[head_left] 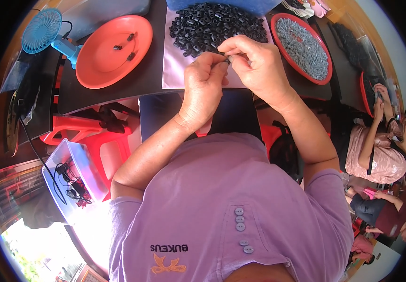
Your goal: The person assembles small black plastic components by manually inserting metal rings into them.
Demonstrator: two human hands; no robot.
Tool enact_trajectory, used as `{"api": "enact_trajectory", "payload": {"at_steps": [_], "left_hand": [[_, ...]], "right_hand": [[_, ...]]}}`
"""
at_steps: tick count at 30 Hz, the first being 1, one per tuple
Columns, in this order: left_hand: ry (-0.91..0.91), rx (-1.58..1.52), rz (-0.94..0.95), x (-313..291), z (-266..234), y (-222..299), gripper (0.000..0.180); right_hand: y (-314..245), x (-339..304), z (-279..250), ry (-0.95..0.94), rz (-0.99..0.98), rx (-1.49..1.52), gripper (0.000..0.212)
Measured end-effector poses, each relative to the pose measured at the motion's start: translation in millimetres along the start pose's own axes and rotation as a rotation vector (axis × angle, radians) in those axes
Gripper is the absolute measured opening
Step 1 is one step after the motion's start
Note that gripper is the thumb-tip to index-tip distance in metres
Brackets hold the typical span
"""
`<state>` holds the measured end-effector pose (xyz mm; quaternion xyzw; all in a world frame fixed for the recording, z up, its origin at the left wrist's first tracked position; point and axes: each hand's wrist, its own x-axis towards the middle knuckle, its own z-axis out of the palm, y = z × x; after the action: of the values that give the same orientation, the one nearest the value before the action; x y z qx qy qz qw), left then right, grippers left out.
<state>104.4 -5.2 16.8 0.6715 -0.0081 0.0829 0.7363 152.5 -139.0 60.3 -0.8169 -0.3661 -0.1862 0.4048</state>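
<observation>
My left hand [204, 77] and my right hand [255, 66] meet over the near part of a pale pink cloth [174, 73]. Both are pinched together around a small dark piece [227, 59], mostly hidden by the fingertips. Just beyond them lies a heap of small black plastic parts [212, 26], hollow and rounded. On the left, a red plate [95, 66] carries a few small black pieces [118, 47]. To the right, small grey parts [301, 47] fill another red plate [327, 77].
A blue fan [43, 30] stands beyond the left plate. Blue plastic [254, 4] borders the heap's far side. Below left, a clear bin [88, 169] holds black cables beside a red stool [111, 155]. Another person [377, 150] works at right; more people sit behind.
</observation>
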Motion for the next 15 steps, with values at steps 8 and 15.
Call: {"api": "enact_trajectory", "payload": {"at_steps": [8,15], "left_hand": [[0.002,-0.028,-0.025,0.1,1.5,3.3,0.010],[0.029,-0.007,0.010,0.6,4.0,-1.6,0.008]], "right_hand": [[-5.8,-3.6,1.0,0.060,-0.058,-0.038,0.024],[2.0,-0.4,4.7,0.043,-0.262,-0.193,0.020]]}}
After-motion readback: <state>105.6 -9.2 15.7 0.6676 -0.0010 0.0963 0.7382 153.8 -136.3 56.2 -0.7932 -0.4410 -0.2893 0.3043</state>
